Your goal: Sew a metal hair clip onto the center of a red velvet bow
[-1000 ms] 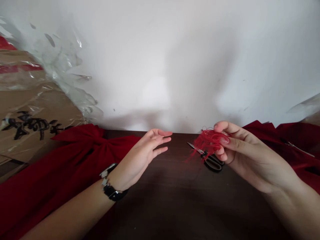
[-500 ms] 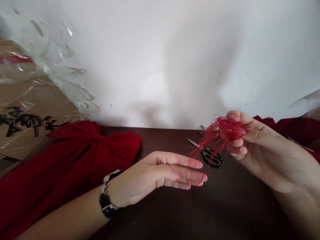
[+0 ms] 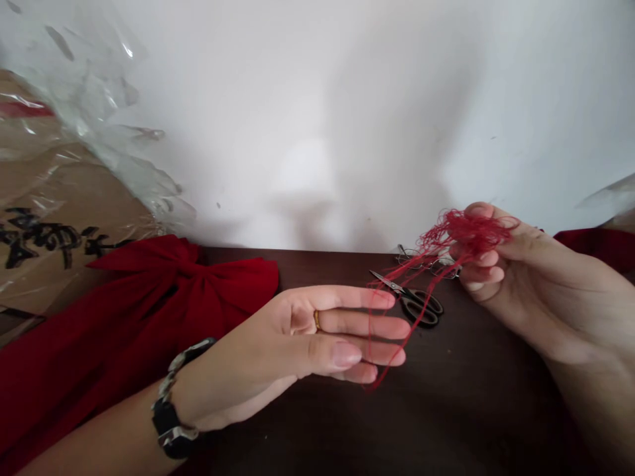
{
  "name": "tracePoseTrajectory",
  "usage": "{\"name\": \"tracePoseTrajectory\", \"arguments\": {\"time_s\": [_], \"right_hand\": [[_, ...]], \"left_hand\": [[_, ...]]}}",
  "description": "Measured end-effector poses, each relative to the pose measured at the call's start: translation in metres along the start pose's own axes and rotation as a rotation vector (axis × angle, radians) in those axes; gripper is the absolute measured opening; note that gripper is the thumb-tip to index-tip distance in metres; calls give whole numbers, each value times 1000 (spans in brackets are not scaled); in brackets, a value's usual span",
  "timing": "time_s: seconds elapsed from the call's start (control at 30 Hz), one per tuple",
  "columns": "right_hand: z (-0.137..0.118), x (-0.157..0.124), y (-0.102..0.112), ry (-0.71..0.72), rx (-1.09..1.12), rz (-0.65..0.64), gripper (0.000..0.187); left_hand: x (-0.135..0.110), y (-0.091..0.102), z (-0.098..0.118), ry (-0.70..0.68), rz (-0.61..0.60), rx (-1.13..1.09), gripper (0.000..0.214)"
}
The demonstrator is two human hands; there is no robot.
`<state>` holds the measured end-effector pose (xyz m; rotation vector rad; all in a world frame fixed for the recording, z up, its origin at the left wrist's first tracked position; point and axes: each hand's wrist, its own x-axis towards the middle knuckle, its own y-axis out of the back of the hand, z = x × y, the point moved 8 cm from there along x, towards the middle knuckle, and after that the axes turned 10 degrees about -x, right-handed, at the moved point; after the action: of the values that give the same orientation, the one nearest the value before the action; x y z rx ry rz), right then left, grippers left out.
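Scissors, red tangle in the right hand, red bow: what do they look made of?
Scissors: pale grey blades, probably steel; smooth black handle loops, likely plastic. Red tangle: fine thread, as the thin curling strands show; fibre type unclear. Red bow: matte fabric, perhaps velvet, judging by its soft folds.

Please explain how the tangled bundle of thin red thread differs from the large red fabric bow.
The tangled bundle of thin red thread is held up in the right hand, while the large red fabric bow lies at the left, held by neither hand. The thread is wispy and partly see-through; the bow is opaque cloth, gathered in the middle. The thread bundle looks far smaller than the bow. Both are red.
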<state>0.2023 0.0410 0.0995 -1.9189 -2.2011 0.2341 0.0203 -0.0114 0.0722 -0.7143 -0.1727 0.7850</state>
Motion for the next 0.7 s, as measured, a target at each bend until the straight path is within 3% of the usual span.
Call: {"name": "tracePoseTrajectory", "arguments": {"time_s": [0.27, 0.4, 0.47, 0.53, 0.63, 0.7], "right_hand": [[15, 5, -9, -72, 20, -71, 16], [26, 8, -20, -84, -140, -168, 24], [30, 9, -24, -44, -360, -227, 36], [29, 11, -23, 78, -734, -217, 43], [15, 8, -19, 347, -1370, 6, 39], [1, -3, -26, 560, -1584, 175, 30]], "left_hand": [[1, 3, 11, -141, -6, -105, 27], [2, 8, 14, -194, 39, -140, 20], [2, 11, 16, -219, 75, -145, 17], [2, 14, 18, -244, 119, -160, 17], [0, 21, 21, -290, 199, -185, 19], [-1, 24, 22, -323, 246, -203, 19]]}}
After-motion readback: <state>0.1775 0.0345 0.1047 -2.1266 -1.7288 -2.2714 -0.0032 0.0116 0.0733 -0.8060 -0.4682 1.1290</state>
